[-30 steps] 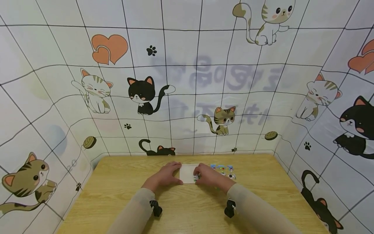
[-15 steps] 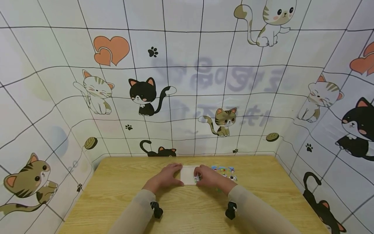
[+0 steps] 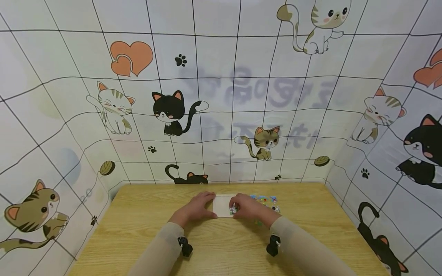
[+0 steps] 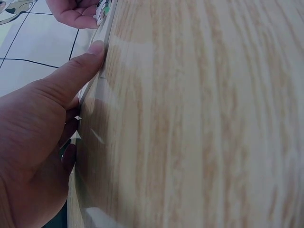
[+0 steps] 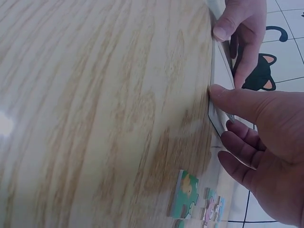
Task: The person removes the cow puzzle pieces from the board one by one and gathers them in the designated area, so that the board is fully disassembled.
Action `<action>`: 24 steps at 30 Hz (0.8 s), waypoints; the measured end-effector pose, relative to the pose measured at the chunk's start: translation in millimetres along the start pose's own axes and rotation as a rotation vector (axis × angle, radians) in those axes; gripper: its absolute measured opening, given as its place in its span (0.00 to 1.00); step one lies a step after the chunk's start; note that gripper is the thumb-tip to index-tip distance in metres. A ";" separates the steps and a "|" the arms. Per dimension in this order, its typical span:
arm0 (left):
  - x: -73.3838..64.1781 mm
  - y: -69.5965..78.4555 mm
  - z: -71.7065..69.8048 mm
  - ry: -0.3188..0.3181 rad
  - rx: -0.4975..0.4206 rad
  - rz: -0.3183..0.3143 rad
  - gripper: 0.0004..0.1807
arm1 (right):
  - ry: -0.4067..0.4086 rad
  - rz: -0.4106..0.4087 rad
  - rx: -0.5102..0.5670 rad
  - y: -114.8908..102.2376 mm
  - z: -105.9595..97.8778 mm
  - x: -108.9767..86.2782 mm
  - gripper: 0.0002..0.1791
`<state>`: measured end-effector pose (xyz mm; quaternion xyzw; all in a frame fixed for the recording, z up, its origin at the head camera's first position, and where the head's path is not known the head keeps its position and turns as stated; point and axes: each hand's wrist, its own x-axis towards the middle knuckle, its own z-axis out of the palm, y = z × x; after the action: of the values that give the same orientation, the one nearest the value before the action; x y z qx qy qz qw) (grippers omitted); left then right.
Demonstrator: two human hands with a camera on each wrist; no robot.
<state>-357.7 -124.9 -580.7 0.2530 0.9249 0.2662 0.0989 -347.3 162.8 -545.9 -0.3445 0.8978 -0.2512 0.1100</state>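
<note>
A flat white puzzle tray (image 3: 221,205) lies near the far middle of the wooden table. My left hand (image 3: 194,207) holds its left end, with the thumb (image 4: 88,59) on the near edge and the other fingers towards the far side. At the right end, my right hand (image 3: 249,209) pinches a small colourful puzzle piece (image 3: 233,209) down at the tray. That hand covers part of the piece, so whether it lies flat cannot be told. In the right wrist view the right thumb (image 5: 228,99) sits on the tray's near edge.
Several loose puzzle pieces (image 3: 273,199) lie on the table to the right of the tray, partly hidden by the right hand and forearm. A green piece (image 5: 184,194) is nearest in the right wrist view. A cat-patterned cloth wall (image 3: 221,153) stands behind the table (image 3: 152,214).
Both hands stay almost where they were at the tray. The right thumb has shifted slightly to the right, and a little more of the puzzle piece shows.
</note>
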 end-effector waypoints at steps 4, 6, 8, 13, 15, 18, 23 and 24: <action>-1.3 1.3 -1.3 0.002 -0.009 0.000 0.50 | -0.006 0.024 0.016 0.5 -2.2 0.7 0.14; -1.8 1.7 -1.6 0.003 -0.012 0.002 0.50 | -0.013 0.045 0.029 1.1 -2.4 0.7 0.14; -1.5 1.6 -1.6 0.003 -0.013 0.005 0.50 | -0.015 0.054 0.043 1.6 -2.5 0.4 0.13; 0.1 0.2 -0.6 0.004 -0.005 0.005 0.51 | 0.004 0.030 0.052 1.6 -3.6 -1.7 0.11; 0.0 0.1 -0.8 0.004 -0.003 0.003 0.51 | 0.013 0.014 0.051 1.3 -4.3 -3.1 0.11; 0.0 -0.1 -1.0 0.002 0.002 0.002 0.50 | 0.025 0.000 0.056 1.9 -4.2 -5.2 0.12; 0.8 -0.5 -0.4 0.001 0.008 0.009 0.50 | 0.038 0.004 0.070 5.5 -1.9 -9.0 0.12; 0.7 -0.3 -0.3 0.002 0.008 0.010 0.50 | 0.043 0.003 0.073 6.0 -1.6 -9.7 0.12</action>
<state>-358.6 -124.9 -580.6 0.2576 0.9248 0.2633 0.0956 -344.1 173.8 -547.4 -0.3334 0.8907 -0.2910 0.1035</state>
